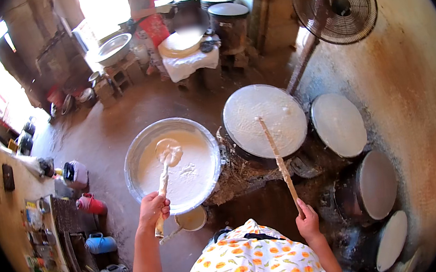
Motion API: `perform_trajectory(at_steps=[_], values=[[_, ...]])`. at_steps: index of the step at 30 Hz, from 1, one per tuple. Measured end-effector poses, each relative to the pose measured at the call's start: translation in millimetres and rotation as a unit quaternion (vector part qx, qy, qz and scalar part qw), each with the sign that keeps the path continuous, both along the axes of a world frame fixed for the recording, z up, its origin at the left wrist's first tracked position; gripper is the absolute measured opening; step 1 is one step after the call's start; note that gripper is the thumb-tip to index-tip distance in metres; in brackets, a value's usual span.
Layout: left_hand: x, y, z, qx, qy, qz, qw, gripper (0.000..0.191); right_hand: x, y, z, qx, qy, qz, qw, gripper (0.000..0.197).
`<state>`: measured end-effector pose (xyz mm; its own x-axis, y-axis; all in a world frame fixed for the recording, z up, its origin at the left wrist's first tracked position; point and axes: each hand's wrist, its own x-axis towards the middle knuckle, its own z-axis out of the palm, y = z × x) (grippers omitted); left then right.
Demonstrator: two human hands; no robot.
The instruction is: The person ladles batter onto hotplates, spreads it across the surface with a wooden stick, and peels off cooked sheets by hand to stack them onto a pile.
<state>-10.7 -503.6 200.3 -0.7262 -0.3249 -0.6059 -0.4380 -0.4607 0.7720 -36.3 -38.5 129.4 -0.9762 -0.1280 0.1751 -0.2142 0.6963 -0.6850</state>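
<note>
My left hand [153,211] grips the handle of a ladle [163,181]. Its round bowl, coated in thick white batter, is over a large metal basin [136,196] of the same pale batter [200,173]. In my right hand [307,219] is a long wooden stick [281,165], crusted with batter along its length. The stick's far tip is at the surface of a round griddle [235,110], which is covered by a thin, bumpy white layer. Whether the tip touches that layer I cannot tell.
More round-topped drums [378,185] stand along the right wall, below a pedestal fan [335,6]. A person in red [148,23] works at the back beside a cloth-covered stand [192,63]. Vacuum flasks [91,204] stand at left. A small pan [191,219] is below the basin.
</note>
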Motion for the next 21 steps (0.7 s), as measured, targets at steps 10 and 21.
perform_trajectory(at_steps=[10,21], values=[[-137.2,168.8,84.8,-0.116,0.101,-0.342,0.927,0.010,18.0,38.1,33.6,0.053,0.076,-0.093,0.991,0.063],[-178.4,540.4,81.9,-0.107,0.294,-0.518,0.796,0.012,54.3,264.4,28.5,0.172,0.128,-0.348,0.912,0.065]])
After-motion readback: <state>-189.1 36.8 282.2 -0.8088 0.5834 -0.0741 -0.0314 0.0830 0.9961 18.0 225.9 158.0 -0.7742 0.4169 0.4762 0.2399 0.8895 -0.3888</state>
